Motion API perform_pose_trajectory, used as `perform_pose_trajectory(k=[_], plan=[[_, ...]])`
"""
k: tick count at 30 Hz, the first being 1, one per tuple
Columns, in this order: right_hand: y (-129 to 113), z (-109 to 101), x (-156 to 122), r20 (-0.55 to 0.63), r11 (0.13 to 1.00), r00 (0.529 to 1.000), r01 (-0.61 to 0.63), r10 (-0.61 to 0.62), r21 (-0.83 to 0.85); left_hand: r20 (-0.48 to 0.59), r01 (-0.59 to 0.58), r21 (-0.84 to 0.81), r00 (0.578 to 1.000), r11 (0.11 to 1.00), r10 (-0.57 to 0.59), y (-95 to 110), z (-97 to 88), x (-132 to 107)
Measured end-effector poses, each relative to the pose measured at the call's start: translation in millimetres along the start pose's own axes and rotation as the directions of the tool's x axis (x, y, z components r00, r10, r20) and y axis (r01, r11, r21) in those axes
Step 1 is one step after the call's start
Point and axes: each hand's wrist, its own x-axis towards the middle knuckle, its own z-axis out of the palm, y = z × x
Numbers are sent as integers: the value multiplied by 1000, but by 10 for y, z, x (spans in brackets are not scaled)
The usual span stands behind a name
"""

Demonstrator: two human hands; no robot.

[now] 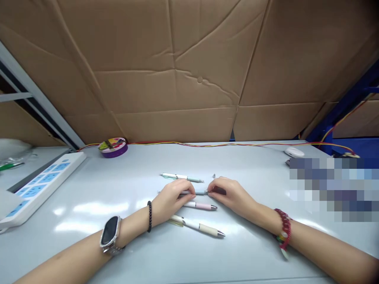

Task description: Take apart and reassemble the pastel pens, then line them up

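Observation:
A blue-grey pen (200, 192) lies level just above the table, pointing right. Its barrel is pinched between the thumb and fingers of my left hand (177, 195), which cover its middle. My right hand (232, 192) pinches the metal tip at the pen's right end. Behind it lies a white and mint-green pen (182, 177), its front end bare and thin. A small silver cone-shaped tip (214, 176) stands apart near my right fingers. In front are a pink and white pen (203, 206), partly under my left hand, and a cream and white pen (204, 227).
A white power strip (44, 185) lies at the left. A round purple tape-like box (114, 147) sits at the back, near red and yellow wires (183, 144). A white mouse-like object (294, 152) is at the back right, beside a blurred patch. Cardboard (177, 90) walls the back.

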Motion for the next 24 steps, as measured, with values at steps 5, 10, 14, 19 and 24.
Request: perform_pose_trajectory(k=[5,10,14,19,24], plan=[[6,9,-12,18,999,999,25,-26,29,22,-13,-5,1000,1000,13,0,4,-6],[1,22,-24,2,999,999,47,-47,11,30,-7,-9,1000,1000,7,16,0,7],[-10,21,-25,-16,996,996,86,-86,-6,12,-21,-23,1000,1000,21,10,4,1],[-42,-11,-25,-121,987,981,159,-154,35,-71,-97,-52,993,994,93,-26,18,-15],[-72,-21,-28,-165,976,966,210,-199,51,-112,-125,-46,987,991,119,-43,37,-15]])
